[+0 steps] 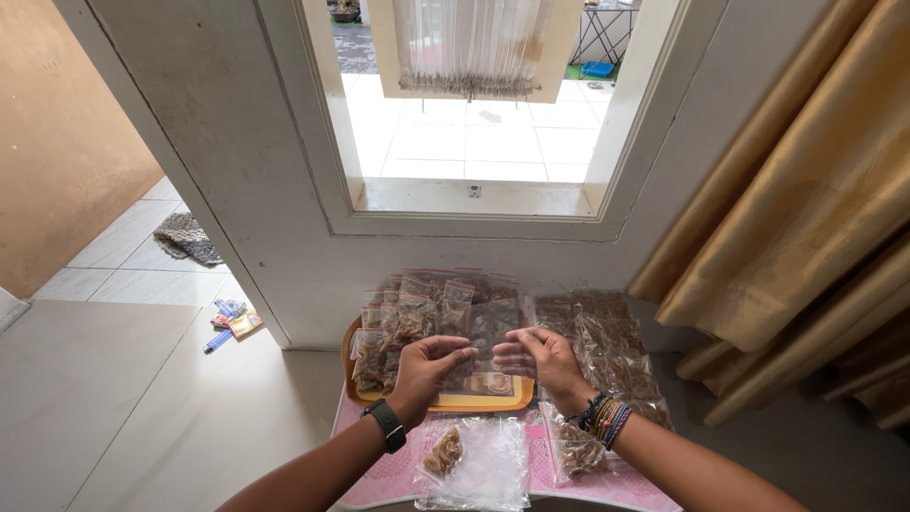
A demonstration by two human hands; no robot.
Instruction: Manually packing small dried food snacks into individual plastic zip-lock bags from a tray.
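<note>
Though pinched, bag [485,334] between hands.

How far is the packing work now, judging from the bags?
Done: many filled small bags stand stacked on the tray, more to its right. In hand: the left hand and right hand hold one clear bag together. Left: partly filled bags lie near.
</note>
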